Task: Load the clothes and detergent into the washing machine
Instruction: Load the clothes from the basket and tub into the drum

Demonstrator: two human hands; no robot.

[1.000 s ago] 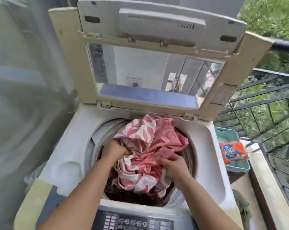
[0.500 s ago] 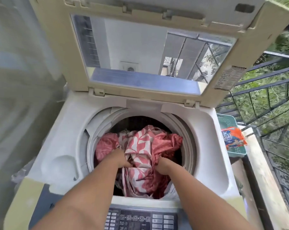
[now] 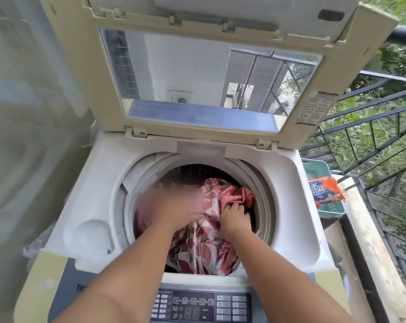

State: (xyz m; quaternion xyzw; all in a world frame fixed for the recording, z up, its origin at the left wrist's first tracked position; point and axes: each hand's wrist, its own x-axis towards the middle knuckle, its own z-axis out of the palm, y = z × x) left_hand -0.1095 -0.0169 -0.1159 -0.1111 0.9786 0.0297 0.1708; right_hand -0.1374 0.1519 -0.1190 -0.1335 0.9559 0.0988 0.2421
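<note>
- The clothes [image 3: 202,243], a bundle of pink cloth with a white leaf pattern, lie inside the drum [image 3: 264,190] of the washing machine [image 3: 99,183], heaped towards its near and right side and sitting below the rim.
- A plainer pink fold rises at the top right of the heap, close against the drum wall.
- The right hand [image 3: 234,215] reaches down into the drum and grips that pink fold, its fingers [image 3: 240,209] curled into the cloth.
- The left hand [image 3: 174,206] is over the left part of the heap, smeared by motion. I cannot tell whether it is spread, pressed together or pinching the cloth.
- Both bare forearms come in over the control panel [image 3: 192,306], which runs along the near edge of the machine with its buttons and a small display.
- The lid [image 3: 108,89] stands up at the back, and its window reflects a white wall and some railings.
- To the right of the machine, a teal basket [image 3: 332,212] sits on a pale ledge [image 3: 372,252].
- An orange and blue detergent packet [image 3: 325,190] lies in that basket, well apart from the drum.
- A dark metal railing [image 3: 383,108] runs beyond the ledge, with green leaves behind it.
- The left side of the view is a grey blur.
</note>
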